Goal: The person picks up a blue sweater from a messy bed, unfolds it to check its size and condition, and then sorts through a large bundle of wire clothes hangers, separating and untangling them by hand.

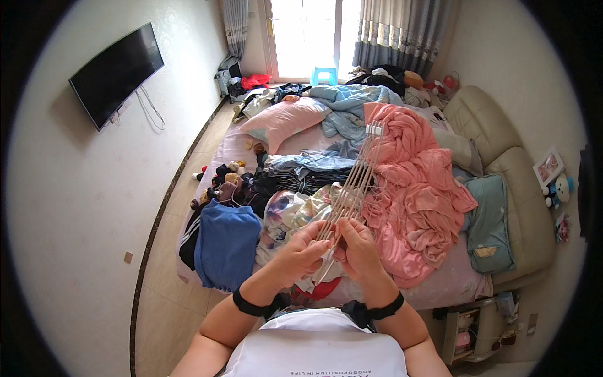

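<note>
Over the bed, both my hands are on a bundle of long, thin, pale rods [354, 181], perhaps a folding hanger. A white connector [374, 130] joins the rods near their far end. My left hand [299, 252] grips the near part of the bundle, thumb on top. Close beside it, my right hand [359, 245] pinches the rods between thumb and fingers. Beneath the bundle are crumpled floral-print clothes [282, 212] and striped dark clothing [306, 180]. A heaped pink quilt [414, 202] lies right of my hands, partly behind the rods.
A blue garment [227, 245] and small dark clothes [231, 184] lie on the bed's left side. Farther back are a pink pillow [287, 121] and a light blue quilt [358, 99]. The padded headboard [523, 202] borders the right, above an open drawer [464, 332].
</note>
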The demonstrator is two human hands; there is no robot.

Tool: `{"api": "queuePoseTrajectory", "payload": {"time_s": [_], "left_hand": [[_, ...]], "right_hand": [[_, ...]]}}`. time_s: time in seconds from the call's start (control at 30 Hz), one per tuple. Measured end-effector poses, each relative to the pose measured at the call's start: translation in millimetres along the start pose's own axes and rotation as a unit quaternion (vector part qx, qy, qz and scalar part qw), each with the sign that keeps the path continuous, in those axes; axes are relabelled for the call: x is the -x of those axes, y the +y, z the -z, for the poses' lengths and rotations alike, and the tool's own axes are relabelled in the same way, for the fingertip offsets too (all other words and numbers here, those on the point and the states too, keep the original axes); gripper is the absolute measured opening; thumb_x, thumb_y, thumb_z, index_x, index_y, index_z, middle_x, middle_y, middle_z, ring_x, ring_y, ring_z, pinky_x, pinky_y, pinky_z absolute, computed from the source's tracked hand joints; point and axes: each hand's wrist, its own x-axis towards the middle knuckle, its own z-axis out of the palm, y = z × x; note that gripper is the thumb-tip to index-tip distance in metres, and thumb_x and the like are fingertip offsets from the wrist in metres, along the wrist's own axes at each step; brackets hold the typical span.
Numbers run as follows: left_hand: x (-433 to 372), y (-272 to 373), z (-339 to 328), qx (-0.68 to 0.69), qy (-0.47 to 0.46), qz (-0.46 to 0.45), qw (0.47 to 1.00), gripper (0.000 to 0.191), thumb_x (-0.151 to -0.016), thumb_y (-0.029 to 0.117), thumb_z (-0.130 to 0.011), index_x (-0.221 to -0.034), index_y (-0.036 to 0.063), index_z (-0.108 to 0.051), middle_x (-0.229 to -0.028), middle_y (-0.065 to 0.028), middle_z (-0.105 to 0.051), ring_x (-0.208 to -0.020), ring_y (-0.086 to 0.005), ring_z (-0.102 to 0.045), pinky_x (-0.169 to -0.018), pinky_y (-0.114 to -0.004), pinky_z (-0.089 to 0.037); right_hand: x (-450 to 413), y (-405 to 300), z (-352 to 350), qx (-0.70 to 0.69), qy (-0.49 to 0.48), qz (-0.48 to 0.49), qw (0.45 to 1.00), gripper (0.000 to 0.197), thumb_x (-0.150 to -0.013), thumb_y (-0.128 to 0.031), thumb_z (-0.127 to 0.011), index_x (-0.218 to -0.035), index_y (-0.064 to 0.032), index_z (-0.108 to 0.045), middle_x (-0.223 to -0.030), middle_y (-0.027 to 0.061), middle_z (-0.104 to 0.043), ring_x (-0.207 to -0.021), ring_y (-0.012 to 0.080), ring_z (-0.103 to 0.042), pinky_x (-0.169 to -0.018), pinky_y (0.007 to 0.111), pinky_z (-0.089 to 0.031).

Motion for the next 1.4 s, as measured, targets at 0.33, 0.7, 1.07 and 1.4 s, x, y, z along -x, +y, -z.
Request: {"api": "queuePoseTrajectory", "payload": {"time_s": [0.33,0.7,1.07,1.4], "left_hand": [[-12,-9,-15,-0.125,0.021,-0.043,0.991,0.044,-0.094,0.019,-0.047,-0.135,0.0118,-0.032,-0.077,0.0046,-0.042,-0.048,-0.0010,-0.032,-0.041,-0.017,-0.024],[-17,-6,-9,-0.039,0.034,-0.007,0.999,0.050,-0.093,0.017,-0.044,-0.140,0.0126,-0.028,-0.069,0.0067,-0.039,-0.046,-0.0008,-0.028,-0.041,-0.018,-0.024],[-14,-6,1,-0.135,0.052,0.036,0.989,0.052,-0.095,0.019,-0.045,-0.143,0.0134,-0.026,-0.066,0.0071,-0.038,-0.047,-0.0008,-0.030,-0.042,-0.017,-0.024],[-10,2,5,-0.061,0.027,0.038,0.997,0.048,-0.095,0.018,-0.045,-0.140,0.0071,-0.032,-0.066,0.0056,-0.041,-0.048,-0.0021,-0.034,-0.042,-0.019,-0.025]], "right_hand": [[-22,17,2,-0.064,0.078,0.074,0.992,0.033,-0.099,-0.027,-0.045,-0.072,-0.0102,-0.050,-0.056,-0.0024,-0.049,-0.043,0.0057,-0.041,-0.042,0.021,-0.033],[-57,24,8,-0.038,0.135,0.096,0.985,0.037,-0.097,-0.031,-0.048,-0.066,-0.0111,-0.049,-0.054,-0.0029,-0.050,-0.041,0.0056,-0.043,-0.037,0.023,-0.032],[-64,23,13,0.116,0.164,0.125,0.972,0.042,-0.098,-0.030,-0.046,-0.064,-0.0074,-0.051,-0.055,-0.0028,-0.050,-0.045,0.0048,-0.041,-0.043,0.025,-0.034],[-40,-24,7,0.032,0.095,0.025,0.995,0.041,-0.099,-0.036,-0.041,-0.069,-0.0097,-0.049,-0.055,0.0034,-0.054,-0.046,0.0140,-0.053,-0.047,0.026,-0.046]]}}
